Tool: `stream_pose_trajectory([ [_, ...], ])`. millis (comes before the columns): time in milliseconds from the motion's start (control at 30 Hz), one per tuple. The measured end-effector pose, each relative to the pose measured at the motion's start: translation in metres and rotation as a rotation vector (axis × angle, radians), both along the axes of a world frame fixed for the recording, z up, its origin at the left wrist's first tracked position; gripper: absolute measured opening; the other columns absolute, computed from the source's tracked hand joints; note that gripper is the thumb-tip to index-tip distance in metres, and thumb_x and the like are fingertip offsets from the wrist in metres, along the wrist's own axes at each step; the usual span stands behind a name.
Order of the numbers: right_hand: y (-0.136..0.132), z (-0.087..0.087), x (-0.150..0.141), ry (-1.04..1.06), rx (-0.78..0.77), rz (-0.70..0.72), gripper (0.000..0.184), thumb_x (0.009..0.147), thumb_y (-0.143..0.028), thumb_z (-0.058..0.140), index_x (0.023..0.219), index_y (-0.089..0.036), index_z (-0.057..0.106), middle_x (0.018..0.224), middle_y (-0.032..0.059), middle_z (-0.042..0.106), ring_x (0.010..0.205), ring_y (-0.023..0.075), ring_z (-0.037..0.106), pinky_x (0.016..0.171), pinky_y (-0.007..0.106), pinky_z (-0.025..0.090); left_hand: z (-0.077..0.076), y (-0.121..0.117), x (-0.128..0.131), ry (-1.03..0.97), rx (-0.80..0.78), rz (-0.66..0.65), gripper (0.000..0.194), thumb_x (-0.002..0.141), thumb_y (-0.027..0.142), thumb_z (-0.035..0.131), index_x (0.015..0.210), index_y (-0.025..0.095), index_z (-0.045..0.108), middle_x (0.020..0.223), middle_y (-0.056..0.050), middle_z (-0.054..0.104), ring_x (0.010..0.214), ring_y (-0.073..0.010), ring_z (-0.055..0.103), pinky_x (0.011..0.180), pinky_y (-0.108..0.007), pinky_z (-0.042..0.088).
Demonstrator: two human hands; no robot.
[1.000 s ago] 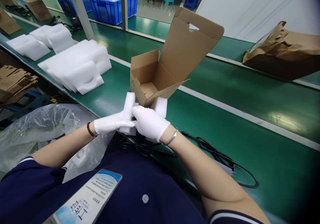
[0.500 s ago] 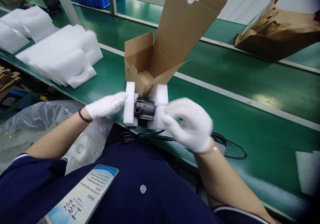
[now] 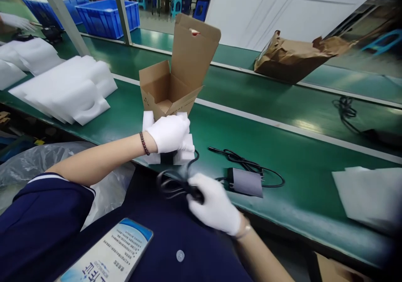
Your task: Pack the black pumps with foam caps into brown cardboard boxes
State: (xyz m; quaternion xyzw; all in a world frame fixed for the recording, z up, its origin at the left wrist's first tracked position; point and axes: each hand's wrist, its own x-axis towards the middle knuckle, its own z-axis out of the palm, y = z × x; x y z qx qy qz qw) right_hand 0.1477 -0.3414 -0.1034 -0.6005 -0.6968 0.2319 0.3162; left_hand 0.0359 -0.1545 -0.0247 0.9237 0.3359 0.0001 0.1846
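Observation:
My left hand (image 3: 169,133), in a white glove, lies closed over the top of the white foam blocks (image 3: 147,120) that sit at the belt's near edge, and it hides the dark part held between them. Right behind them stands an open brown cardboard box (image 3: 157,91) with its lid upright. My gloved right hand (image 3: 215,208) is below the belt edge, closed on a coiled black cable (image 3: 171,185) that runs up to the foam. A grey power adapter (image 3: 246,182) with its own black cord lies on the belt to the right.
The green conveyor belt (image 3: 282,148) runs left to right. A pile of white foam inserts (image 3: 65,89) lies at left, white foam sheets (image 3: 370,196) at right, a crumpled brown paper bag (image 3: 292,58) at the back. Blue crates (image 3: 103,18) stand behind. A clear plastic bag (image 3: 28,164) hangs lower left.
My left hand moved from the foam's left side onto its top, covering the dark part. My right hand dropped from the foam's right block down to the cable.

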Motion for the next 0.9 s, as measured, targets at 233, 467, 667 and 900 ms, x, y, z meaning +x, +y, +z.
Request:
stream_pose_trajectory([
  [233, 0.082, 0.064, 0.073, 0.675, 0.050, -0.359, 0.030, 0.090, -0.046, 0.053, 0.102, -0.020, 0.064, 0.072, -0.0007, 0.059, 0.046, 0.0106, 0.042, 0.044, 0.026, 0.031, 0.004, 0.015, -0.004, -0.104, -0.089, -0.016, 0.053, 0.067, 0.048, 0.079, 0.105, 0.019, 0.057, 0.104, -0.014, 0.067, 0.098, -0.0375, 0.066, 0.087, -0.042, 0.049],
  [467, 0.153, 0.064, 0.046, 0.445, -0.002, -0.102, 0.025, 0.080, -0.040, 0.056, 0.095, -0.019, 0.056, 0.080, 0.0004, 0.059, 0.070, 0.0167, 0.055, 0.066, 0.029, 0.046, 0.003, 0.066, -0.008, -0.358, -1.088, 0.293, 0.067, 0.073, 0.082, 0.050, 0.091, 0.019, 0.063, 0.099, -0.014, 0.072, 0.069, -0.0258, 0.066, 0.068, -0.041, 0.054],
  [667, 0.146, 0.071, 0.039, 0.140, -0.106, 0.014, 0.030, 0.083, -0.036, 0.055, 0.106, -0.018, 0.053, 0.105, 0.0076, 0.063, 0.094, 0.0243, 0.059, 0.081, 0.036, 0.048, -0.001, 0.090, -0.008, -0.315, -1.617, 0.313, 0.071, 0.076, 0.081, 0.046, 0.093, 0.017, 0.073, 0.092, -0.016, 0.073, 0.079, -0.0351, 0.067, 0.074, -0.056, 0.053],
  [900, 0.127, 0.082, 0.053, 0.185, -0.222, 0.371, 0.030, 0.088, -0.044, 0.057, 0.107, -0.021, 0.055, 0.111, 0.0040, 0.063, 0.100, 0.0228, 0.058, 0.087, 0.035, 0.047, 0.007, 0.100, 0.003, -0.170, -1.646, 0.325, 0.087, 0.062, 0.094, 0.048, 0.088, 0.015, 0.072, 0.090, -0.017, 0.074, 0.081, -0.0315, 0.067, 0.076, -0.045, 0.056],
])
